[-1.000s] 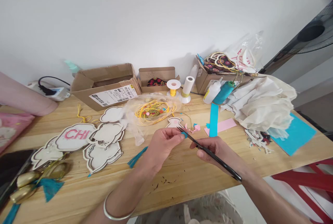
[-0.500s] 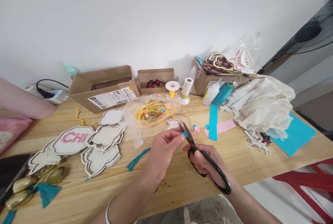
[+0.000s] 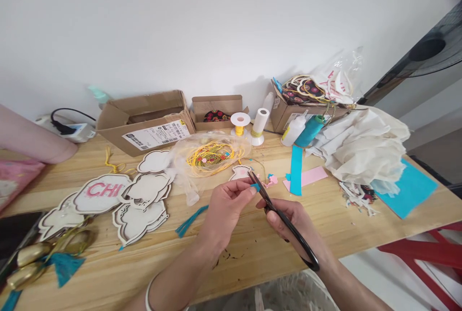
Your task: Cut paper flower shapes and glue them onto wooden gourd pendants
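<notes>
Between the thumb and fingers of my left hand [image 3: 229, 205] is a small blue piece [image 3: 255, 187], paper or felt. My right hand [image 3: 292, 219] grips black-handled scissors [image 3: 285, 217], with the fingers around the handles. Their blades [image 3: 260, 187] lie against the blue piece and point away to the left. Just beyond the blade tips rests a small white cloud-edged shape [image 3: 240, 172] with pink on it. To the right are tiny pink and blue scraps [image 3: 271, 179], a blue strip [image 3: 296, 170] and a pink strip [image 3: 314, 174] beneath it.
Cloud-shaped wooden frames [image 3: 97, 194] spread over the left of the table [image 3: 151, 267]. A plastic bag of yellow cords [image 3: 212, 157], cardboard boxes [image 3: 144, 123], a white spool [image 3: 259, 125] and a glue bottle [image 3: 294, 129] stand behind. Crumpled white cloth [image 3: 368, 142] covers a blue sheet [image 3: 411, 188] at right.
The scissors have closed, with handles drawn together and blades nearer each other at the blue piece. My left hand has hardly moved.
</notes>
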Action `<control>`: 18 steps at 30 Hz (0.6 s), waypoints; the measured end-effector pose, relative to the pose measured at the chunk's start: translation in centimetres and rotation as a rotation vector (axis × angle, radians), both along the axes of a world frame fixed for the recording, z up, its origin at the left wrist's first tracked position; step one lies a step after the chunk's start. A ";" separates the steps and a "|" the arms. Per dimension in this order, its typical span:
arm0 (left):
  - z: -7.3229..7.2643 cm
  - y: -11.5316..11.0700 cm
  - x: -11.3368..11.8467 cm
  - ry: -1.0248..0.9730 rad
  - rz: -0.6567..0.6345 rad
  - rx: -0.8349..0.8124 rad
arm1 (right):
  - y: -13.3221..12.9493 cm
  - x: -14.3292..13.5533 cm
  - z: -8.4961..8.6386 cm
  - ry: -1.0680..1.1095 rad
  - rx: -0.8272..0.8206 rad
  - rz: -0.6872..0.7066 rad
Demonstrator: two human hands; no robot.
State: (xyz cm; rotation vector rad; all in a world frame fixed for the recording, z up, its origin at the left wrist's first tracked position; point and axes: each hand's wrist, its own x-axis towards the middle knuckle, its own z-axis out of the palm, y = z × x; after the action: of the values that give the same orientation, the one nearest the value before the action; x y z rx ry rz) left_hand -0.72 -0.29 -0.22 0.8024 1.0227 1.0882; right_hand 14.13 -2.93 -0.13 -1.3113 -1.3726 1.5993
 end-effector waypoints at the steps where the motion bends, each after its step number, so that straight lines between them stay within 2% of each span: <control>1: 0.0 0.0 0.0 0.005 -0.005 0.006 | 0.0 0.0 0.0 -0.003 -0.002 0.002; 18: 0.8 0.4 -0.6 0.066 -0.105 0.040 | 1.0 2.0 0.5 -0.131 0.069 0.184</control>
State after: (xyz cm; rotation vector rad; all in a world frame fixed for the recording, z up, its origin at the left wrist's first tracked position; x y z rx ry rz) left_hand -1.34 0.11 0.57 0.9198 1.0052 1.0002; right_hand 16.12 -1.96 0.37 -1.2999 -1.6551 1.5929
